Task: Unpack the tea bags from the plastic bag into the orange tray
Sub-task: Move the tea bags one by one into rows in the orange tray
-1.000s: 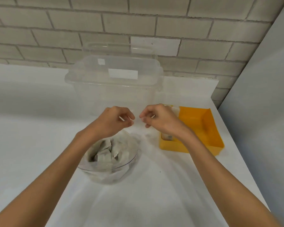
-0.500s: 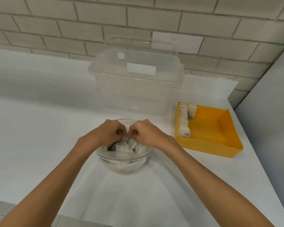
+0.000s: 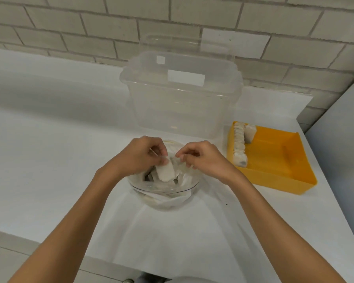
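Observation:
A clear plastic bag (image 3: 168,195) holding several white tea bags stands open on the white counter in front of me. My left hand (image 3: 139,158) pinches one tea bag (image 3: 165,171) by its top, lifted just above the bag's mouth. My right hand (image 3: 200,158) pinches another tea bag (image 3: 182,167) or the bag's rim right beside it; which one I cannot tell. The orange tray (image 3: 278,168) lies to the right, with a row of tea bags (image 3: 240,144) standing along its left wall.
A large clear plastic box (image 3: 180,103) with a lid stands behind the bag, against the brick wall. A grey panel (image 3: 339,139) rises to the right of the tray. The counter's front edge (image 3: 49,242) runs near my forearms.
Both hands dropped from above the bag into its mouth, then rose a little. My left hand now holds a tea bag clear of the opening. The camera view shifted left.

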`<state>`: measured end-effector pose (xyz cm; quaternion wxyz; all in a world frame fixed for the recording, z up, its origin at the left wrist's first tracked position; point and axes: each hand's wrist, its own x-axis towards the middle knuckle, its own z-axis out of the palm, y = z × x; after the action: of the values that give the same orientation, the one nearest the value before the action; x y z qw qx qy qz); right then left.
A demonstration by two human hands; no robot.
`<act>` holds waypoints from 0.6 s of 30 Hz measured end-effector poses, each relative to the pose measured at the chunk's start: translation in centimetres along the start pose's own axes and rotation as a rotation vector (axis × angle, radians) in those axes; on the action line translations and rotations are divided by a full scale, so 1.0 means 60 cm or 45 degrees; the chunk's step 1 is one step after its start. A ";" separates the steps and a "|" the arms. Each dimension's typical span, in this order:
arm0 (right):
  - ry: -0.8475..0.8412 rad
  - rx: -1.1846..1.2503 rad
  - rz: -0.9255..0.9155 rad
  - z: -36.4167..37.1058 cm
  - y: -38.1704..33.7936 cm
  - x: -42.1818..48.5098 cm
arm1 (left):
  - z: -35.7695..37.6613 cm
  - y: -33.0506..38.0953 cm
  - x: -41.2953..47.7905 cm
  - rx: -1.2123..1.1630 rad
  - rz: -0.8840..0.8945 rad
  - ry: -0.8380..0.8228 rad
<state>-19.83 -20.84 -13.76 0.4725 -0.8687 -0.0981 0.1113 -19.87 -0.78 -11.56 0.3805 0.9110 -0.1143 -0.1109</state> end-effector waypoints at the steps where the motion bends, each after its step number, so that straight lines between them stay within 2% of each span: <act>1: 0.023 0.114 0.057 -0.002 -0.001 -0.003 | 0.002 0.004 -0.002 -0.062 0.051 0.139; 4: -0.036 0.555 0.240 -0.003 -0.012 -0.012 | 0.021 0.019 -0.012 -0.227 0.229 0.475; 6: -0.110 0.793 0.283 0.000 -0.019 -0.015 | 0.040 0.024 -0.020 -0.232 0.332 0.526; 8: -0.102 0.896 0.226 0.003 -0.021 -0.013 | 0.056 0.021 -0.025 -0.185 0.403 0.488; 12: 0.048 0.710 0.055 0.007 -0.015 -0.006 | 0.057 0.014 -0.028 -0.197 0.417 0.413; 18: 0.113 0.467 -0.149 0.007 -0.015 0.002 | 0.036 0.012 -0.008 -0.467 0.106 0.498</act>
<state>-19.91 -19.96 -13.22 0.6325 -0.7649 -0.1056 0.0612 -21.04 -2.54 -12.47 0.5583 0.8254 -0.0542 0.0640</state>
